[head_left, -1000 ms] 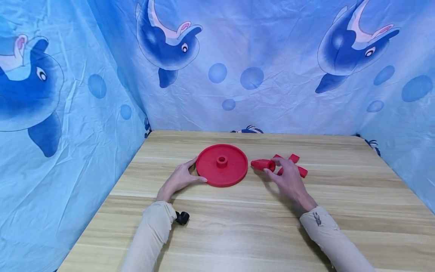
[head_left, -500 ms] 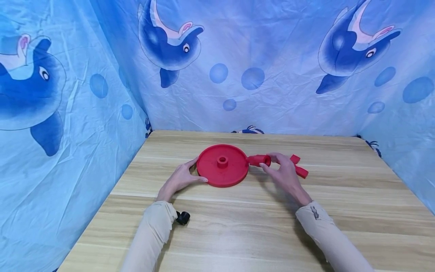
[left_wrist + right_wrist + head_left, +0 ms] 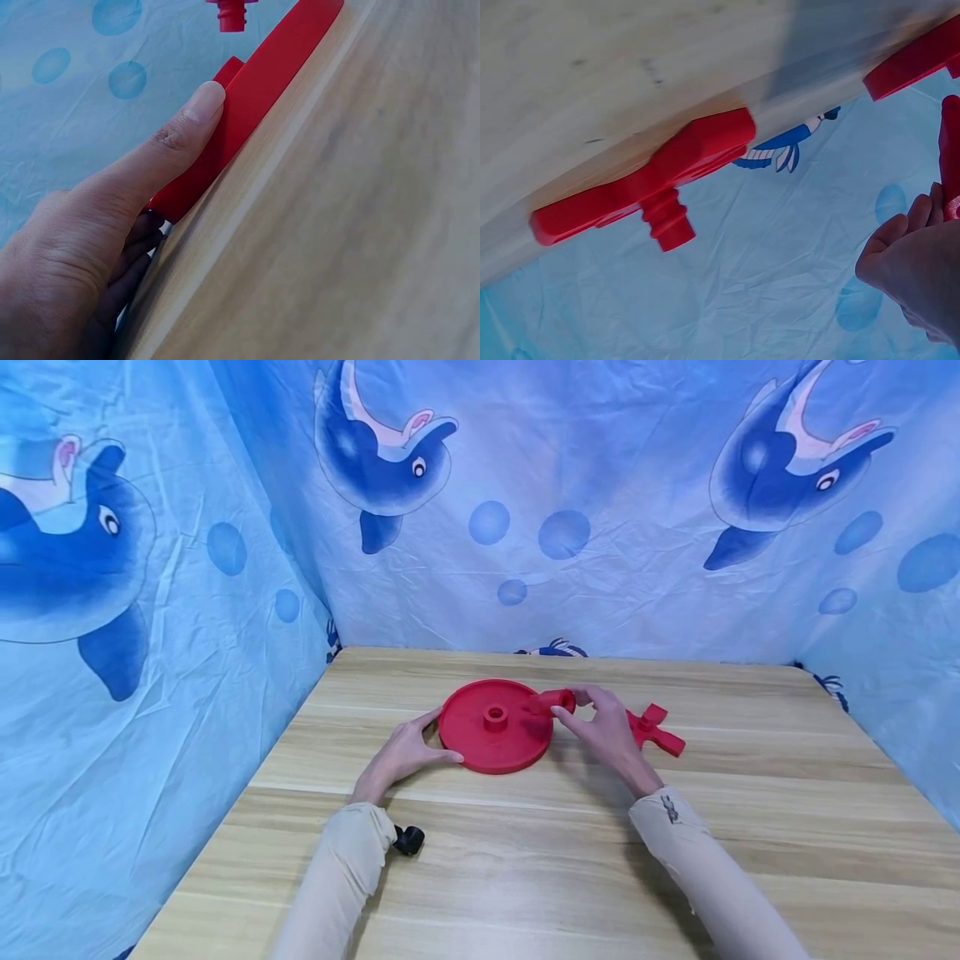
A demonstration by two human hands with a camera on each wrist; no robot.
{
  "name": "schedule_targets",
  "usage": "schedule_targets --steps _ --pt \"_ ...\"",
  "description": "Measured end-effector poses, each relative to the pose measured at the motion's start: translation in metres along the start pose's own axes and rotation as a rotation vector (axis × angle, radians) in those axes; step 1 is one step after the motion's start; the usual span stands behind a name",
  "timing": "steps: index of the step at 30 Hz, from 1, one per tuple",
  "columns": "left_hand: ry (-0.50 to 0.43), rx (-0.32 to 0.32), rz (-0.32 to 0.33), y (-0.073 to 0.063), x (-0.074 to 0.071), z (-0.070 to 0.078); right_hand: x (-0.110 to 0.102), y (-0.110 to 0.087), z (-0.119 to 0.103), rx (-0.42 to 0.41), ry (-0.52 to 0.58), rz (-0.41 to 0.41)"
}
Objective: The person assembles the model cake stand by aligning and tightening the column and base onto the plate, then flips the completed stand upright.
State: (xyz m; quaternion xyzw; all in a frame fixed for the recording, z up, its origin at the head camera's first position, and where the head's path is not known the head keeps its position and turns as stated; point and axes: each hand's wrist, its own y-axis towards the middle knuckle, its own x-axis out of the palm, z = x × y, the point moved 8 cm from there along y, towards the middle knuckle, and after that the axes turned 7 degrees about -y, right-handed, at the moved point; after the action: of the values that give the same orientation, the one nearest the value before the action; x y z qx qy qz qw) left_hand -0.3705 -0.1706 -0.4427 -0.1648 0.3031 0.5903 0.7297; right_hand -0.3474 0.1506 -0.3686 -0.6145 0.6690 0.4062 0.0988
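Note:
A round red disc point(image 3: 491, 756) with a raised rim and a hollow hub at its centre lies on the wooden table. My left hand point(image 3: 405, 753) grips its left edge, thumb at the near side and fingers around the far side. Over the disc's right part is a red tapered tube point(image 3: 558, 700), pinched in my right hand point(image 3: 603, 727) between thumb and fingers. Its narrow end points left toward the hub, its open wide end right. A ridged red stub point(image 3: 232, 15) shows above the disc in the left wrist view.
Right of my right hand lies a red cross-shaped piece point(image 3: 660, 735), partly hidden; its ridged post point(image 3: 667, 217) shows in the right wrist view. A small black device point(image 3: 408, 840) sits at my left wrist. Blue dolphin-print cloth point(image 3: 562, 485) encloses the table's back and sides.
My right hand has carried the red tube left, from beside the cross-shaped piece to over the disc, uncovering more of the cross. The left hand keeps its grip on the disc.

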Motion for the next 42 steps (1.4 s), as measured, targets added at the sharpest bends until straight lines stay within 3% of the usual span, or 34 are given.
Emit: schedule_targets --steps 19,42 --pt "0.012 0.005 0.009 -0.001 0.002 0.000 0.026 0.012 -0.021 -0.041 0.076 -0.033" --pt "-0.002 -0.007 0.013 0.000 0.001 -0.004 0.047 0.020 -0.034 -0.054 0.034 -0.057"
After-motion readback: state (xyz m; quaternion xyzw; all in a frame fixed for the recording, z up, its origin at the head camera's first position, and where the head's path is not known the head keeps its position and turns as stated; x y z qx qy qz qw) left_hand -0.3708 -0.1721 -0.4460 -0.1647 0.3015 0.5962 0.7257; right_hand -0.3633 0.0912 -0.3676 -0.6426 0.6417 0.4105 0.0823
